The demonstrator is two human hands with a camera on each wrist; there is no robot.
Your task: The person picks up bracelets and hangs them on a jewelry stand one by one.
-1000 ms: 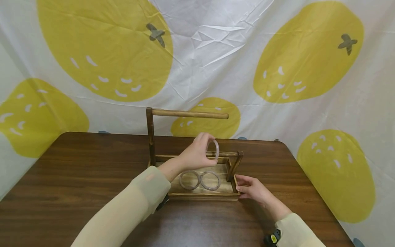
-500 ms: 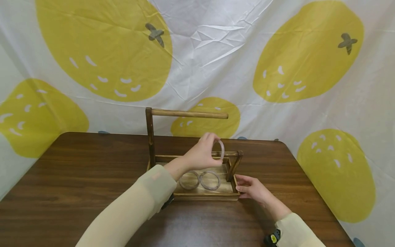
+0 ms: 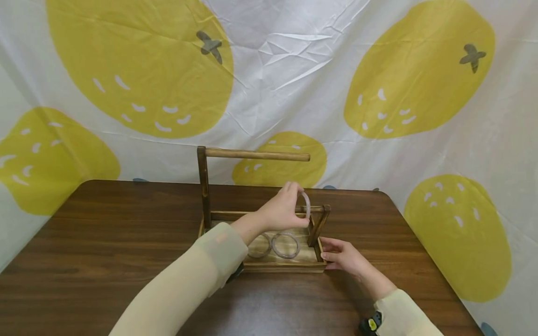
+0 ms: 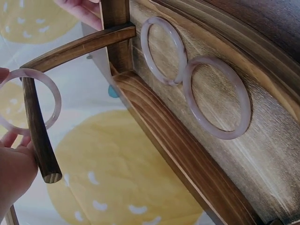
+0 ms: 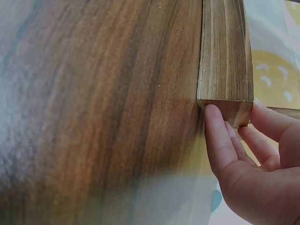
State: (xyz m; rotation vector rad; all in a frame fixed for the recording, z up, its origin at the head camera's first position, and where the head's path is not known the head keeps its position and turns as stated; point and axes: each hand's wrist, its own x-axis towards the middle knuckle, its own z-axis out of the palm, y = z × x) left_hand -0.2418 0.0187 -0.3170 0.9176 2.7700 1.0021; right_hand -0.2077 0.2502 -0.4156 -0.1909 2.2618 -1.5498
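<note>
My left hand (image 3: 282, 207) pinches a pale pinkish bangle (image 3: 308, 208) upright between thumb and fingers. In the left wrist view this bangle (image 4: 57, 101) encircles the lower wooden rod (image 4: 41, 140), close to its post. Two more bangles lie flat and side by side on the floor of the wooden tray, the right one (image 3: 286, 246) in full view and the left one (image 3: 259, 256) partly behind my forearm. My right hand (image 3: 344, 256) grips the right end of the tray (image 3: 286, 269), thumb and fingers on its end wall (image 5: 229, 111).
A taller post (image 3: 204, 186) at the tray's left carries a higher rod (image 3: 256, 154) with a free right end. The stand rests on a dark brown table (image 3: 126, 242). Behind it hangs a white curtain (image 3: 290, 93) printed with yellow fruit.
My left hand has moved right with the bangle, along the lower rod toward its post. My forearm now covers more of the left bangle. The right hand has stayed on the tray.
</note>
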